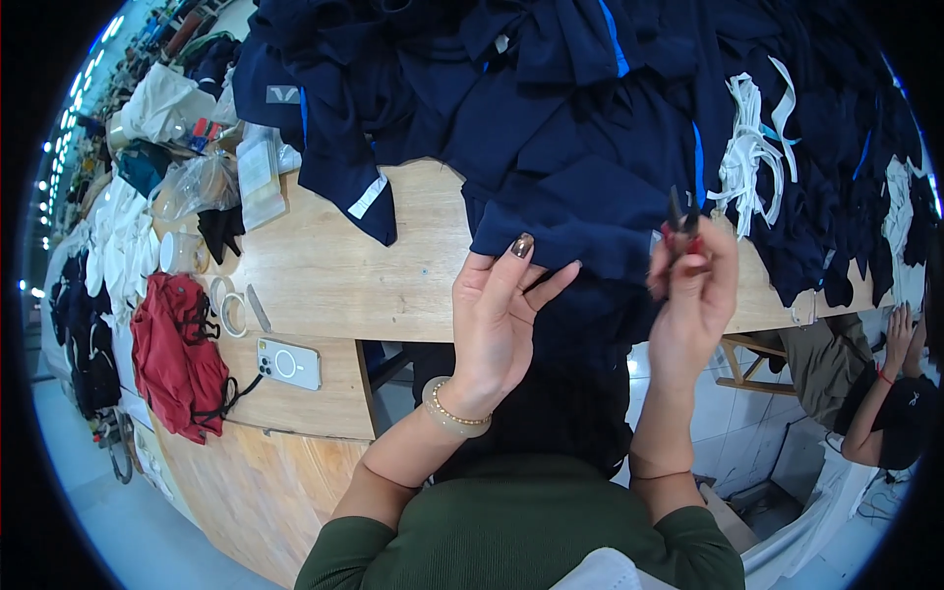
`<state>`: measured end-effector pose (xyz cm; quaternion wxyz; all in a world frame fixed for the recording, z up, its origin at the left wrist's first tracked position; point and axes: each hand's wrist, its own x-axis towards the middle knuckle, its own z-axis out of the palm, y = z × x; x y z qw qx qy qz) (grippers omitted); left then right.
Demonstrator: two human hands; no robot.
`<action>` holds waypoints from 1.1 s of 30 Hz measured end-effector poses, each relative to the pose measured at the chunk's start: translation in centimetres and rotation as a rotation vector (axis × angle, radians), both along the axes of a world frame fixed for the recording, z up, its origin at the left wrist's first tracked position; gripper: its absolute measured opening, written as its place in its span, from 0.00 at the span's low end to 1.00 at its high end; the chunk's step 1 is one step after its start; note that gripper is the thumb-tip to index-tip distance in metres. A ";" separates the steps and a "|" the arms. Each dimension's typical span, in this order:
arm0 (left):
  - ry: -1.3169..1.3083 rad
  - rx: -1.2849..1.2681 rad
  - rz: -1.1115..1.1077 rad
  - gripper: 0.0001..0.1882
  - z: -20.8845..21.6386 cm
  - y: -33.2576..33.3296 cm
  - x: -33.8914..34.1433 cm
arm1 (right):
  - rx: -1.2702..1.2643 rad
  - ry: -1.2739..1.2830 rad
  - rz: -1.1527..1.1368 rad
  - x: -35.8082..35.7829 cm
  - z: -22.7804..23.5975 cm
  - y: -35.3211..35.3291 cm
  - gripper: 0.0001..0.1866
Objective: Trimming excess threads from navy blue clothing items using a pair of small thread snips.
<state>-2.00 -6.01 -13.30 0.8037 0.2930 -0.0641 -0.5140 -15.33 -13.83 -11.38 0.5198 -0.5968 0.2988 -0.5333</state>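
Observation:
A navy garment (pixel 575 231) hangs over the near edge of the wooden table in front of me. My left hand (pixel 497 315) pinches its left edge, thumb on top and the other fingers partly spread. In my right hand (pixel 696 295) is a small pair of red-handled thread snips (pixel 678 236), dark blades pointing up and away from me. That hand is at the garment's right end and slightly blurred, so I cannot tell whether it also grips the cloth.
More navy garments (pixel 413 88) with blue stripes heap across the table (pixel 324 285). White strips (pixel 752 147) lie on the pile at right. Leftward are a phone (pixel 289 364), tape rolls (pixel 233 315), a red bag (pixel 179 354) and plastic bags (pixel 197 187). Another person (pixel 875 393) sits at far right.

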 end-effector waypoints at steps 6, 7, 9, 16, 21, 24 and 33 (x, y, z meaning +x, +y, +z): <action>0.005 -0.027 0.006 0.05 0.0 -0.1 0.2 | -0.066 0.215 0.010 -1.1 -0.6 -0.6 0.15; 0.006 -0.028 0.005 0.05 0.0 -0.1 0.2 | -0.045 0.218 0.060 -1.1 -0.9 -0.5 0.16; -0.008 -0.026 0.013 0.06 0.0 0.0 0.4 | -0.111 0.229 0.089 -0.2 -0.2 -0.1 0.18; -0.001 -0.023 0.036 0.06 0.3 -0.2 0.1 | -0.393 0.391 -0.072 -0.7 -0.3 -0.5 0.15; -0.007 -0.002 0.040 0.05 0.3 -0.3 0.0 | -0.566 0.429 -0.124 0.0 -0.1 -0.5 0.15; -0.003 0.006 0.054 0.04 0.6 -0.3 -0.1 | -0.625 0.446 -0.138 0.2 -0.4 -0.6 0.16; 0.000 0.030 0.049 0.04 0.8 -0.4 -0.3 | -0.677 0.459 -0.149 0.6 -0.2 -0.8 0.17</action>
